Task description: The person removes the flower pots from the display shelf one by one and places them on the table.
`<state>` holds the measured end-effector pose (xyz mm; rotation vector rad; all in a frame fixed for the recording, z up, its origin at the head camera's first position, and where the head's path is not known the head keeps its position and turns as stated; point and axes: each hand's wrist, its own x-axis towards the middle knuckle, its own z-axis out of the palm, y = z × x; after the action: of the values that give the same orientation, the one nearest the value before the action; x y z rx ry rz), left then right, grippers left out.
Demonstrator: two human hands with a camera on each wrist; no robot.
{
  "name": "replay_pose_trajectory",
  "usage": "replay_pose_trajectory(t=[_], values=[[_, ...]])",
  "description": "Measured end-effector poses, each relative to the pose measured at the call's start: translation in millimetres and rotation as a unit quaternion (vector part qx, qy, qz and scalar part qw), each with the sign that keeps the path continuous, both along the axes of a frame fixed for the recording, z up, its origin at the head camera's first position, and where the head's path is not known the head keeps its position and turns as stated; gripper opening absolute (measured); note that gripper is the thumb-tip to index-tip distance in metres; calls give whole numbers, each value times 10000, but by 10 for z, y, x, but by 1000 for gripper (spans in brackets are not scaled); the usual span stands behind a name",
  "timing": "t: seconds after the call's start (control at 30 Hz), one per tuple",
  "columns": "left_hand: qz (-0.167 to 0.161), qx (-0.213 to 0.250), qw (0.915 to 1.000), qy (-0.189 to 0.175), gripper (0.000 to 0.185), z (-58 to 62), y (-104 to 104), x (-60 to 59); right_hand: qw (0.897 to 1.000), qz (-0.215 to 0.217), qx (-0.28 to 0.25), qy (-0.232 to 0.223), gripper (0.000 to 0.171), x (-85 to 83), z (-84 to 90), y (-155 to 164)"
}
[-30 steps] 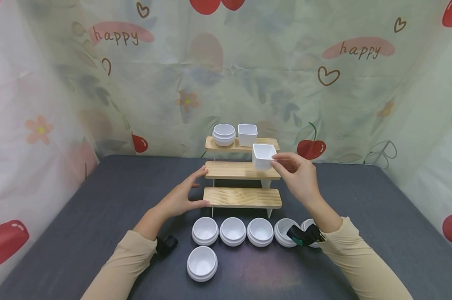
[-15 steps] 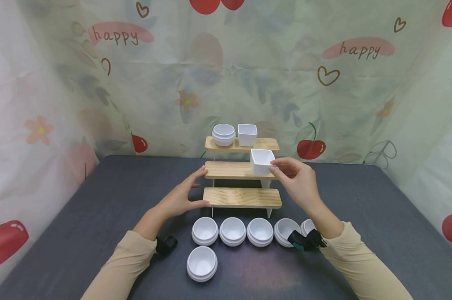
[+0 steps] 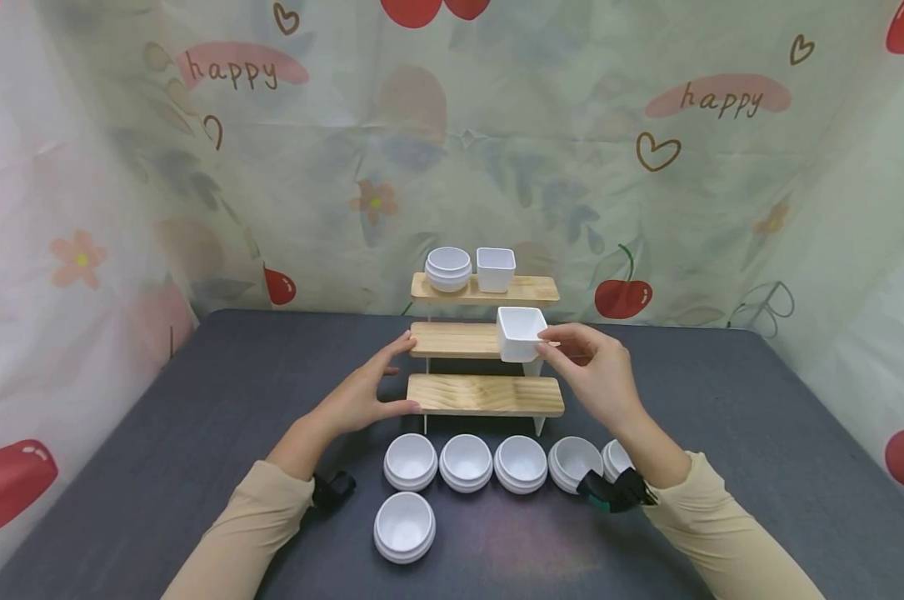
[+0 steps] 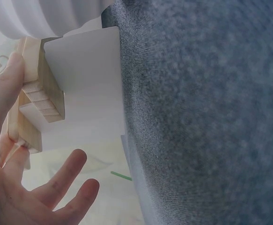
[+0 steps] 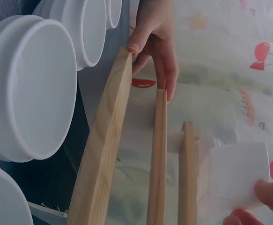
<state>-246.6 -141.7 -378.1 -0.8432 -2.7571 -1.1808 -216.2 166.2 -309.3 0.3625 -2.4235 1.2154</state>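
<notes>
We observed the right hand (image 3: 597,375) pinching a small white square ceramic cup (image 3: 520,333) at the right end of the middle tier of a three-tiered wooden stand (image 3: 485,393). The left hand (image 3: 362,392), fingers relaxed, steadied the stand's left edge. White round bowls (image 3: 465,462) lined the dark grey tabletop (image 3: 197,433).

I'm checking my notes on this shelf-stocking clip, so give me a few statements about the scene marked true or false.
1. The right hand holds a square white cup. True.
2. The top shelf bears three dishes. False: it bears two, a round bowl and a square one.
3. The left hand touches the wooden stand's left end. True.
4. The bottom shelf holds a round bowl. False: it is bare.
5. Round white bowls sit on the table in front of the stand. True.
</notes>
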Motion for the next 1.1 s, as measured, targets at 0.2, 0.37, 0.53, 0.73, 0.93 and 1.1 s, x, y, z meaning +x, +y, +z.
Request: replay_pose_trajectory(t=[0.2, 0.37, 0.53, 0.73, 0.93, 1.1], values=[[-20, 28, 10000, 32, 89, 1, -4, 4, 10000, 52, -48, 45, 19, 29, -15, -14], [-8, 36, 10000, 33, 90, -3, -4, 0, 10000, 78, -10, -37, 19, 64, -15, -31], [-3, 50, 10000, 48, 90, -6, 0, -5, 9999, 98, -2, -59, 18, 84, -27, -40], [-3, 4, 10000, 92, 89, 5, 4, 0, 9998, 147, 41, -93, 19, 115, -52, -52], [12, 9, 10000, 65, 89, 14, 8, 7, 9997, 202, 62, -135, 18, 153, -62, -69], [23, -11, 10000, 94, 88, 12, 3, 7, 9995, 282, 27, -126, 17, 187, -76, -85]])
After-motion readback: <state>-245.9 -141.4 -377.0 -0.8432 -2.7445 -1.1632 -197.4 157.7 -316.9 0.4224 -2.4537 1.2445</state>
